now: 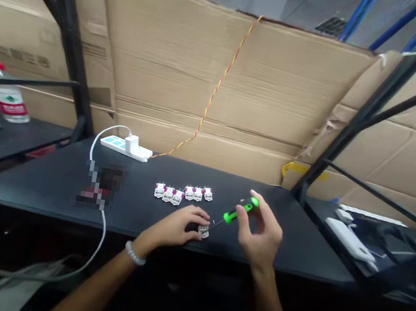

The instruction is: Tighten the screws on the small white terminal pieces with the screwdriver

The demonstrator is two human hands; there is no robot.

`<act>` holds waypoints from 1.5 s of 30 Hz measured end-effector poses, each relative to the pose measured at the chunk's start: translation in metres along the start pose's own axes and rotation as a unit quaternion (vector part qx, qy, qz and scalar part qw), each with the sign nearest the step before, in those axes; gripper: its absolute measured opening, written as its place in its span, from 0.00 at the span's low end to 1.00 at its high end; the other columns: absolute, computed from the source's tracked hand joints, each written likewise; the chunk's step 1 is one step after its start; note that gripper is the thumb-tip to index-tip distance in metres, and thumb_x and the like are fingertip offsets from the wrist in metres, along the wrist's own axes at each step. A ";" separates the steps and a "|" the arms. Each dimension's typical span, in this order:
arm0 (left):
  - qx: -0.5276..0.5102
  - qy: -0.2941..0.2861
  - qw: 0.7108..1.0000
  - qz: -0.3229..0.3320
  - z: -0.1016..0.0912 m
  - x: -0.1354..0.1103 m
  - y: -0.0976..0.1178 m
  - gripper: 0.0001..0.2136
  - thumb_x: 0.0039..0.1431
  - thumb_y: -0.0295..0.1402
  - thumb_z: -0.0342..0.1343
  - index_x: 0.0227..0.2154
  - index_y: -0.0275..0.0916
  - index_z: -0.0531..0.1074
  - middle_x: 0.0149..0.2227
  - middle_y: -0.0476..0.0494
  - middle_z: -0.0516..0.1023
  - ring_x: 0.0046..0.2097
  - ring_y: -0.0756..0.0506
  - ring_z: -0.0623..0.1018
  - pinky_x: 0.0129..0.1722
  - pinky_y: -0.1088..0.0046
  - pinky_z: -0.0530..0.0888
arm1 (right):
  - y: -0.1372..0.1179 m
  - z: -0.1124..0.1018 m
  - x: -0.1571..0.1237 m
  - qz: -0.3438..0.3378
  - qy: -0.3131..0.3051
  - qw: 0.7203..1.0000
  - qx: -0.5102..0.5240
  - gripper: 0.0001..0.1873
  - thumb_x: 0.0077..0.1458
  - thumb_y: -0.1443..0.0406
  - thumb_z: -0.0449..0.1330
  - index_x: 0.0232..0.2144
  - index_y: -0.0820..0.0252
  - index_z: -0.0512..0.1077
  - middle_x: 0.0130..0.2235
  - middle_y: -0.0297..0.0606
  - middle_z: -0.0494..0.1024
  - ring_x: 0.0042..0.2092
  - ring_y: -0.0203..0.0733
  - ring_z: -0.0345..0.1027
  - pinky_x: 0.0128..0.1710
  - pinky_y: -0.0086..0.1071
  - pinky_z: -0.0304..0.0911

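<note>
the left hand [178, 224] pinches a small white part [203, 232] near the front edge of the black table [307, 251]; the right hand [262, 233], apart from it, grips a green-and-black screwdriver [239, 211] slanting down to the part. six white-and-purple pieces [167, 196] lie beyond.

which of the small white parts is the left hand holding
The white part nearest the front edge of the table: the left hand holds it near the screwdriver tip; the other six parts lie farther back, untouched.
</note>
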State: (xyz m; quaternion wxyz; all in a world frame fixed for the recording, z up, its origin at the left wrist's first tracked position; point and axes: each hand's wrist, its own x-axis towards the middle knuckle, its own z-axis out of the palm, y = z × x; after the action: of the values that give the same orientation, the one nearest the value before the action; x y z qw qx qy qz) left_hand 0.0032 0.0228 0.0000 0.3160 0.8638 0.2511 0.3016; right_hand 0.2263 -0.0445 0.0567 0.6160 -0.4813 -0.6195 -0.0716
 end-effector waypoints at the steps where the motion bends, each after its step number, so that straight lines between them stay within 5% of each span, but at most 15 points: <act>1: -0.001 -0.001 1.000 0.000 0.000 0.000 0.000 0.18 0.61 0.30 0.70 0.54 0.45 0.82 0.59 0.40 0.79 0.61 0.39 0.77 0.66 0.58 0.71 | 0.001 0.000 0.000 0.003 -0.006 1.000 0.006 0.23 0.62 0.61 0.67 0.59 0.56 0.76 0.44 0.42 0.84 0.38 0.47 0.79 0.44 0.42 0.76; 9: 0.003 0.003 1.000 0.006 0.000 0.000 0.000 0.18 0.60 0.29 0.70 0.53 0.45 0.82 0.58 0.41 0.79 0.60 0.39 0.77 0.66 0.58 0.71 | -0.004 -0.001 0.007 -0.006 -0.039 0.999 0.020 0.23 0.64 0.62 0.65 0.60 0.56 0.74 0.44 0.42 0.85 0.40 0.47 0.81 0.45 0.43 0.78; 17: 0.003 0.009 1.000 0.017 0.001 0.000 -0.002 0.15 0.61 0.29 0.70 0.50 0.44 0.82 0.57 0.41 0.80 0.59 0.39 0.78 0.64 0.58 0.73 | -0.032 -0.001 0.016 -0.093 -0.171 0.977 0.093 0.26 0.67 0.70 0.57 0.65 0.50 0.67 0.56 0.43 0.80 0.53 0.46 0.78 0.52 0.40 0.76; 24: 0.003 0.013 1.000 0.010 0.002 0.001 -0.002 0.14 0.60 0.29 0.70 0.49 0.43 0.83 0.56 0.41 0.80 0.58 0.40 0.79 0.64 0.60 0.73 | -0.039 0.007 0.026 -0.074 -0.065 0.994 0.042 0.16 0.59 0.64 0.72 0.50 0.52 0.81 0.42 0.38 0.75 0.38 0.40 0.73 0.38 0.35 0.74; 30: 0.009 0.012 1.000 0.011 0.001 0.002 -0.001 0.13 0.59 0.28 0.70 0.47 0.42 0.83 0.55 0.41 0.81 0.58 0.39 0.79 0.64 0.59 0.73 | -0.037 0.007 0.031 -0.039 -0.172 0.979 0.106 0.24 0.68 0.69 0.58 0.63 0.50 0.72 0.54 0.43 0.80 0.54 0.47 0.77 0.56 0.43 0.75; 35: 0.005 0.018 1.000 0.016 0.003 0.001 -0.003 0.12 0.60 0.28 0.70 0.46 0.43 0.83 0.55 0.41 0.81 0.58 0.40 0.79 0.64 0.60 0.73 | -0.036 0.017 0.032 -0.010 -0.109 0.990 0.091 0.19 0.59 0.61 0.69 0.53 0.51 0.80 0.48 0.42 0.79 0.44 0.45 0.76 0.44 0.39 0.77; 41: 0.009 0.011 1.000 0.017 0.003 0.001 -0.003 0.13 0.60 0.29 0.70 0.48 0.44 0.83 0.55 0.41 0.80 0.58 0.40 0.79 0.64 0.59 0.73 | -0.038 0.016 0.029 0.019 -0.184 0.972 0.148 0.22 0.69 0.63 0.56 0.63 0.53 0.71 0.54 0.44 0.80 0.54 0.48 0.77 0.56 0.44 0.74; 45: 0.004 0.017 1.000 0.013 0.004 0.001 -0.003 0.12 0.60 0.29 0.70 0.47 0.43 0.83 0.56 0.41 0.81 0.58 0.40 0.79 0.63 0.60 0.73 | -0.039 0.015 0.028 -0.014 -0.092 0.994 0.055 0.12 0.63 0.60 0.66 0.48 0.55 0.79 0.45 0.42 0.80 0.43 0.46 0.76 0.45 0.41 0.75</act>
State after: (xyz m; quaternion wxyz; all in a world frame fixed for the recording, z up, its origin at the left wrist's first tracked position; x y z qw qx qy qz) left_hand 0.0059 0.0240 -0.0039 0.3044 0.8629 0.2467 0.3190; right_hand 0.1952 -0.0406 0.0964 0.5809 -0.4425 -0.6832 -0.0017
